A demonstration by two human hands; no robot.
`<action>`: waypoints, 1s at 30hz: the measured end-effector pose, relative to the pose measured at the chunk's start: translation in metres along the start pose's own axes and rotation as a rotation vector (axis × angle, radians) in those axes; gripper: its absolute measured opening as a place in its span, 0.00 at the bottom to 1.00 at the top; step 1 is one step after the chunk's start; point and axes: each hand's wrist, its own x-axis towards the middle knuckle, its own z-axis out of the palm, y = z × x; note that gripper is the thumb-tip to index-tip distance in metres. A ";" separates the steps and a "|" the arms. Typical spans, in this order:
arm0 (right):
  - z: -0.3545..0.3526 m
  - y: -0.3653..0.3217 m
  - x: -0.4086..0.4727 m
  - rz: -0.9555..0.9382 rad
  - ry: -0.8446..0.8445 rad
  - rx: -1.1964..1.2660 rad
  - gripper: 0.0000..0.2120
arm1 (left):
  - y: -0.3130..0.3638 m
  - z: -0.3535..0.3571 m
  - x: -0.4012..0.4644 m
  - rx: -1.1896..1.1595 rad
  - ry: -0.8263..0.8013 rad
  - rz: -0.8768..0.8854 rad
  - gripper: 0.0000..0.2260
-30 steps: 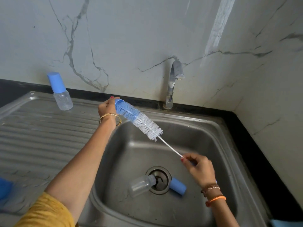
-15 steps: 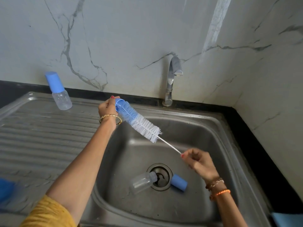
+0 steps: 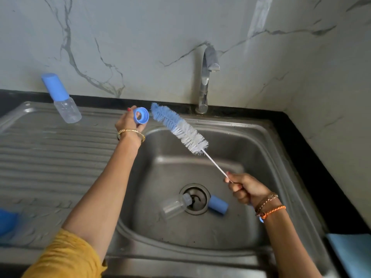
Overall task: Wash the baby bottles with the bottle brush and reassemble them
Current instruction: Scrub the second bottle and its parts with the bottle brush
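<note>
My left hand (image 3: 128, 123) holds a blue screw ring (image 3: 141, 115) above the sink's left rim, its opening facing the camera. My right hand (image 3: 246, 189) grips the thin white handle of the bottle brush (image 3: 178, 128). The brush's blue tip sits just right of the ring, outside it. In the sink basin (image 3: 230, 141) a clear bottle body (image 3: 174, 205) lies on its side by the drain (image 3: 195, 198). A blue cap (image 3: 217, 204) lies to the drain's right. An assembled bottle with a blue cap (image 3: 62, 98) stands at the back of the drainboard.
A steel tap (image 3: 205, 85) rises behind the basin against the marble wall. The ribbed drainboard (image 3: 50, 157) stretches left. A blurred blue object (image 3: 7, 220) lies at its front left edge. A light blue cloth (image 3: 353, 253) lies on the counter at the front right.
The brush tip was inside the blue ring; my right hand has pulled it out to the right, so the ring's opening now shows.
</note>
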 end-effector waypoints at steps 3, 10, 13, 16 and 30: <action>-0.003 -0.003 -0.002 -0.023 0.008 0.185 0.16 | -0.011 -0.004 0.001 -0.034 0.019 -0.075 0.06; 0.020 -0.001 0.006 -0.196 0.154 0.153 0.16 | -0.065 -0.012 -0.027 -0.086 -0.159 -0.312 0.12; 0.031 0.004 0.011 -0.196 0.226 -0.033 0.13 | -0.095 -0.025 -0.035 -0.037 -0.160 -0.413 0.12; 0.031 0.009 0.016 -0.190 0.324 -0.226 0.13 | -0.119 -0.041 -0.035 0.262 -0.113 -0.392 0.09; 0.016 0.018 0.036 -0.362 0.495 -0.412 0.07 | -0.175 -0.120 -0.012 1.751 -0.405 0.119 0.21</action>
